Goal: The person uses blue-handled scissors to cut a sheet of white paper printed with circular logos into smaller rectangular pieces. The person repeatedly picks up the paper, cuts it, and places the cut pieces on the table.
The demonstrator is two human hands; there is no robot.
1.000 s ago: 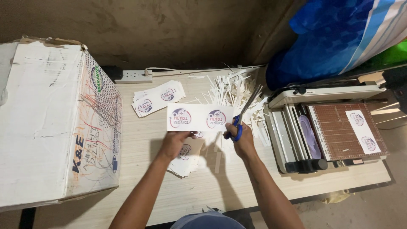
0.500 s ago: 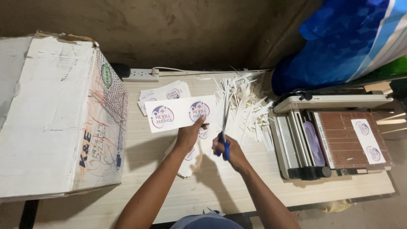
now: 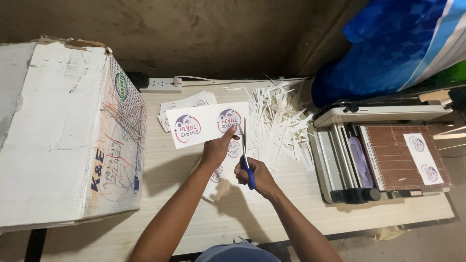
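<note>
The left hand [image 3: 217, 149] pinches the near right edge of a white sheet [image 3: 208, 124], thumb on top, holding it up over the table [image 3: 310, 213]. The right hand [image 3: 256, 177] is closed through the blue handles of the scissors [image 3: 245, 154], whose blades point away and stand just beside the sheet's right edge. The sheet carries two round printed emblems side by side and looks flat and uncreased.

As a judgement, the cutting is partly done: a heap of thin white strips [image 3: 277, 121] lies to the right, a small stack of cut labels [image 3: 187, 103] lies beyond the sheet, and more printed pieces [image 3: 224, 171] sit under the hands. The held sheet is not yet divided. A cardboard box [image 3: 68, 131] stands left, a paper trimmer [image 3: 383, 150] right.
</note>
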